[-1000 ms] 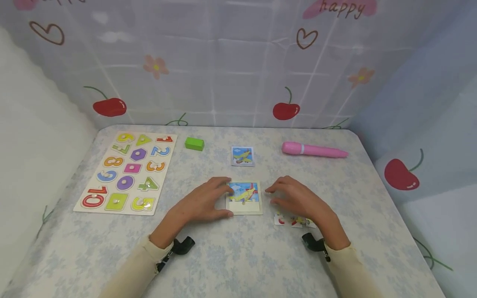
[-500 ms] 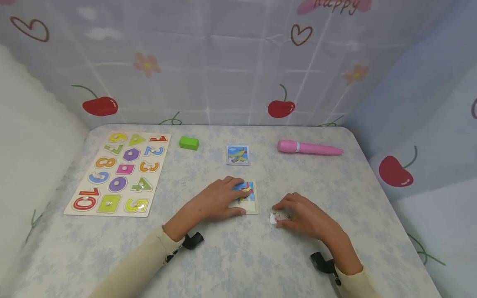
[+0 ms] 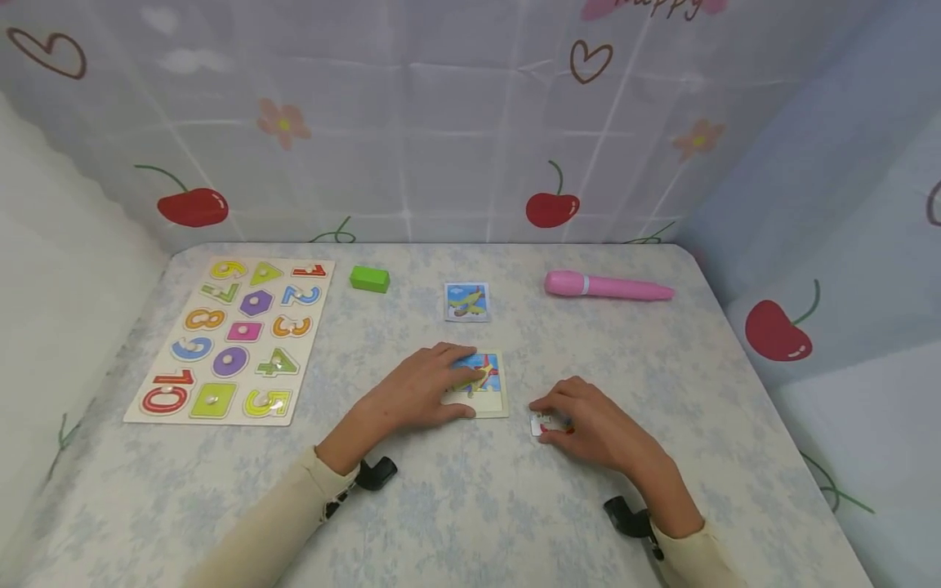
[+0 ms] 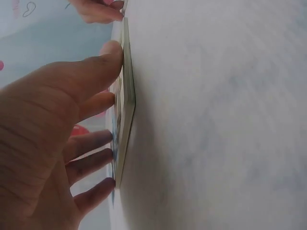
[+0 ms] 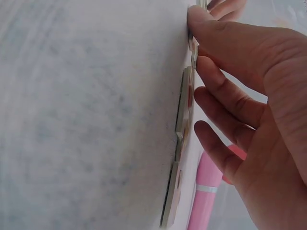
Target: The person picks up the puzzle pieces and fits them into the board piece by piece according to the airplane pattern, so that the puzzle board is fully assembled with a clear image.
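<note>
My left hand (image 3: 415,388) rests on a small jigsaw board (image 3: 487,403), fingertips over its airplane picture and thumb near the lower edge. The upper part of the board shows a yellow plane on blue sky; the lower part is plain cream. Seen from the left wrist, the board (image 4: 127,103) lies flat under relaxed fingers. To the right, my right hand (image 3: 606,429) pinches a small puzzle piece (image 3: 540,424) between thumb and forefinger, low at the tabletop. More puzzle pieces (image 5: 183,103) lie in a row below its other fingers in the right wrist view, hidden in the head view.
Behind the board lies a small airplane picture card (image 3: 466,302). A pink pen-shaped object (image 3: 610,287) is at the back right, a green block (image 3: 370,278) at the back left. A number-and-shape peg board (image 3: 246,371) takes up the table's left side.
My left hand has come to rest over the puzzle board. The right hand has lowered from beside the board to the loose pieces and taken one between thumb and forefinger. The head view has shifted slightly.
</note>
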### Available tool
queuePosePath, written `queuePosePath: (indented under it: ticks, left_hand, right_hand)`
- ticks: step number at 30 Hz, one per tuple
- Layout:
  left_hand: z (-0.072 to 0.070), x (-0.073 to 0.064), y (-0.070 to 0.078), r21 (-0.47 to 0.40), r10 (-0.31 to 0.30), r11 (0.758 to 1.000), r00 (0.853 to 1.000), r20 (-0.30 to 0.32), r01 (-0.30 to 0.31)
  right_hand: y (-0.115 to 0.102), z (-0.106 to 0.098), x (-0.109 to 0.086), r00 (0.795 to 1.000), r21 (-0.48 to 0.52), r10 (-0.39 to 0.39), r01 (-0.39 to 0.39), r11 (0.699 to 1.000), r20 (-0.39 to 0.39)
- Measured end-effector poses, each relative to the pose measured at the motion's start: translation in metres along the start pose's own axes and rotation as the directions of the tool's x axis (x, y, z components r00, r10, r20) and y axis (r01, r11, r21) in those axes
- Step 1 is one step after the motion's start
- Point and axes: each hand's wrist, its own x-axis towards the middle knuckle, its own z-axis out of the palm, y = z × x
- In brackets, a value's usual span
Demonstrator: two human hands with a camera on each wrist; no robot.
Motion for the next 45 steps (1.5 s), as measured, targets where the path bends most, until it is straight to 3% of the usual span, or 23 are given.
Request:
queuePosePath:
  ticks: [8,16,33,45]
  left_hand:
    - [-0.008,-0.024,-0.011,-0.007,-0.107,0.994,0.994,0.017,0.107]
    - [-0.007,-0.044,-0.022,-0.097,-0.130,0.987,0.991,-0.025,0.127]
    - [-0.001,-0.046,-0.027,-0.110,-0.112,0.989,0.991,-0.080,0.103]
    - [-0.002,-0.048,-0.028,-0.127,-0.107,0.987,0.990,-0.087,0.096]
  right_hand:
    - [-0.002,0.000,0.007,1.000,-0.004,-0.002,0.002,1.000,0.006]
    - [-0.005,-0.003,0.015,1.000,-0.027,-0.017,0.017,0.999,0.008]
    - [-0.026,0.000,0.055,0.987,0.003,-0.153,0.154,0.988,-0.046]
    - [-0.043,0.009,0.077,0.979,-0.009,-0.204,0.204,0.979,-0.023]
